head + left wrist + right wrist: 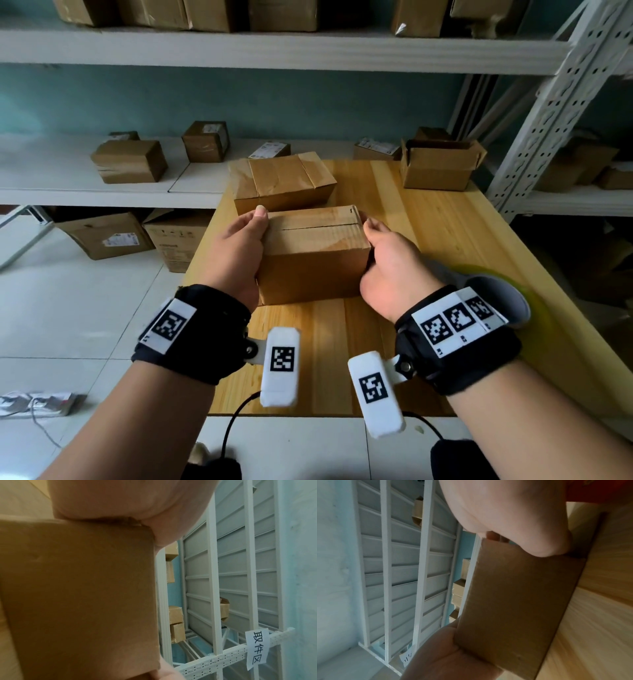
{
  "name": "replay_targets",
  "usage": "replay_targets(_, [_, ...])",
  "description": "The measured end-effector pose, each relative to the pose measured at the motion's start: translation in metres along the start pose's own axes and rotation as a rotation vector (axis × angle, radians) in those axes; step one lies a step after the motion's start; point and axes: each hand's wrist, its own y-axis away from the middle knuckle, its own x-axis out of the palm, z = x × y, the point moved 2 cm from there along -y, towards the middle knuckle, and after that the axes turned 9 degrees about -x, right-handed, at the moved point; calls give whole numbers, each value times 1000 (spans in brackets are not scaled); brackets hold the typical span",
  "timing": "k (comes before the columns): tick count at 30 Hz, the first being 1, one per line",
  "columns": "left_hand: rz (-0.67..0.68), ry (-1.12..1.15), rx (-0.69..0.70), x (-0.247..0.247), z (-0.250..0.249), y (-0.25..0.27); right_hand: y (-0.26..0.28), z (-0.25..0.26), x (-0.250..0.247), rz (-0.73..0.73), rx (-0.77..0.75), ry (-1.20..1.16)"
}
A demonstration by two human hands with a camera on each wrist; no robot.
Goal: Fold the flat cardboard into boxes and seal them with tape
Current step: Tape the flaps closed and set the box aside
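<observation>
Both wrists lead to the left hand and right hand clasping the folded box on the desk, its top seam apparently untaped, so taping likely comes next.

— What colour was the box between the hands?
— Plain brown cardboard, with a dark slit line across its top. The taped box behind it was the same brown, with glossy tan bands.

— And the table?
— Yellow-blond wood, striped in lighter and darker planks.

— The wrist bands?
— Black, carrying white tags printed with black square-code patterns.

— The surroundings?
— The wall was teal, the shelving white, the floor pale grey-white tile. A white label bore black characters.
</observation>
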Motion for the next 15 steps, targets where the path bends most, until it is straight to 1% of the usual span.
replay_targets(2, [-36,-15,68,-2,1,-6,4,8,-2,-62,-37,177])
replay_targets(3, [-65,-44,119,-4,1,-9,8,12,-3,-110,-77,263])
replay_targets(4, [-107,-95,187,-4,2,-10,14,17,-1,-115,-129,318])
replay_targets(5, [-150,-168,273,-4,2,-11,20,22,3,-76,-175,376])
replay_targets(7, [-199,-291,437,-4,4,-9,32,27,10,29,-199,498])
replay_targets(8, [-211,-347,477,-3,6,-5,36,30,12,62,-191,545])
replay_targets(11, [-190,-443,429,0,10,-2,32,28,13,95,-141,605])
replay_targets(13, [-147,-422,404,1,11,-3,29,26,10,115,-110,613])
replay_targets(15, [-113,-401,381,1,10,-5,29,27,11,155,-126,634])
